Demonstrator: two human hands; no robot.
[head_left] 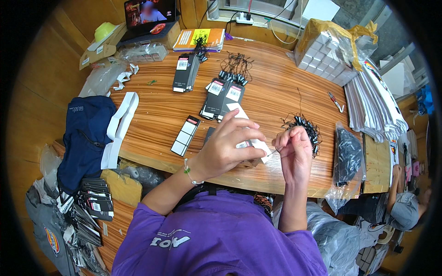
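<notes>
My left hand point(223, 145) has a white card tag point(258, 144) between its thumb and fingers, over the table's near edge. Close to the tag's lower end, my right hand point(294, 146) is closed in a pinch, with a thin dark string showing at its fingertips. Beyond the right hand lies a tangled heap of black tag strings point(304, 128). Under and beside my left hand are more tags, partly hidden. A dark card with white label stickers point(185, 136) lies to its left. Farther back sit stacks of black hang tags point(223, 97) with strings attached.
Another tag stack point(185, 73) stands farther back. At right are a bag of black strings point(347, 154), small snips point(336, 102), stacked white sheets point(373, 101) and a bag of white boxes point(324, 55). Navy cloth point(87, 133) hangs at left. A laptop point(149, 18) stands behind; another person point(405, 209) is at right.
</notes>
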